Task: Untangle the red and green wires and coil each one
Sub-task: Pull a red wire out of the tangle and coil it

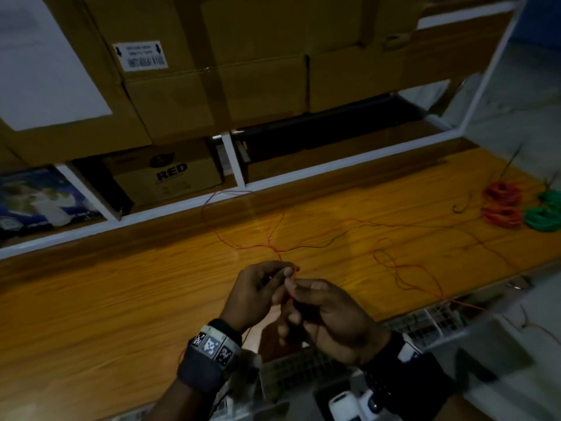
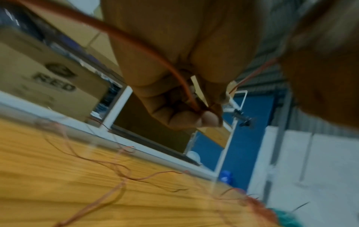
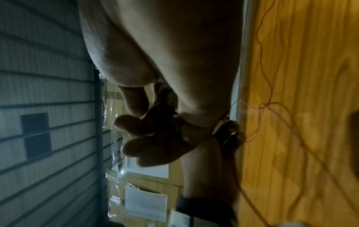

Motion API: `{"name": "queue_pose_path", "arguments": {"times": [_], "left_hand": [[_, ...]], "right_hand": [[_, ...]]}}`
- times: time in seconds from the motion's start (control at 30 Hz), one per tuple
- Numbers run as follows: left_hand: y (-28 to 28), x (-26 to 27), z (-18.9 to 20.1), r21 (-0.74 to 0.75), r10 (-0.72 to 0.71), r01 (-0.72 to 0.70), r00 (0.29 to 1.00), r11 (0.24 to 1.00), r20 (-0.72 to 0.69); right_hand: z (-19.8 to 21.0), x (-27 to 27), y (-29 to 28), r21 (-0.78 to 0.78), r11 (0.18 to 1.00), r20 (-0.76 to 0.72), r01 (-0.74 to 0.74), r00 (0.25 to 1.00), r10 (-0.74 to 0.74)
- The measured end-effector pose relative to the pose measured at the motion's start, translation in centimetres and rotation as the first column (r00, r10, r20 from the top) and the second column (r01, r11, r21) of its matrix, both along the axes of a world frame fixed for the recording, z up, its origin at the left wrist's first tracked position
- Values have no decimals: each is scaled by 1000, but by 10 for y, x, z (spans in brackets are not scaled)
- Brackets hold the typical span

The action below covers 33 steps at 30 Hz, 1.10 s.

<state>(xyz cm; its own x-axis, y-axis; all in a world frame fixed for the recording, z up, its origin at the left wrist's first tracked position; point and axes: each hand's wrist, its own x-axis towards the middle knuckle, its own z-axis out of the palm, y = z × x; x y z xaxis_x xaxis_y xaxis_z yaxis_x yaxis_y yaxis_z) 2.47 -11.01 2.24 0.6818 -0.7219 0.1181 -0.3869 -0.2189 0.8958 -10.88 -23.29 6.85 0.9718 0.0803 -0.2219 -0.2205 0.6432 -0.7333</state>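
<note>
Above the wooden table (image 1: 121,299), both hands pinch a thin red wire (image 1: 243,246) (green strand indistinct): left hand (image 1: 258,291), right hand (image 1: 328,314).

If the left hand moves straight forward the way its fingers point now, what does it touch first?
Most likely the right hand: the left hand points toward it, both pinching the red wire at nearly one spot. Depth is unclear.

Dim light falls on a wooden counter (image 1: 121,299) with orange grain. Behind its far edge, white-framed shelving (image 1: 233,161) holds stacked cardboard boxes (image 1: 212,71). A blue wall (image 2: 250,138) stands beyond.
</note>
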Motion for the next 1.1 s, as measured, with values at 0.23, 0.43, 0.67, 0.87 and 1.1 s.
{"name": "queue_pose_path", "arguments": {"times": [0.23,0.43,0.67,0.87,1.1], "left_hand": [[56,-12,6,-97,-137,117,963,988,-232],[142,6,-9,-27,-10,6,988,1000,-153],[184,34,21,92,61,-102,927,991,370],[182,52,41,-2,39,-42,908,999,417],[151,45,54,-262,-12,84,964,961,266]], "right_hand": [[43,46,34,5,902,164,431,890,-426],[7,66,68,-749,403,415,526,846,-334],[-23,72,116,-967,247,81,59,993,80],[-9,70,116,-567,811,-88,-142,990,111],[11,47,85,-406,824,60,-396,888,456]]}}
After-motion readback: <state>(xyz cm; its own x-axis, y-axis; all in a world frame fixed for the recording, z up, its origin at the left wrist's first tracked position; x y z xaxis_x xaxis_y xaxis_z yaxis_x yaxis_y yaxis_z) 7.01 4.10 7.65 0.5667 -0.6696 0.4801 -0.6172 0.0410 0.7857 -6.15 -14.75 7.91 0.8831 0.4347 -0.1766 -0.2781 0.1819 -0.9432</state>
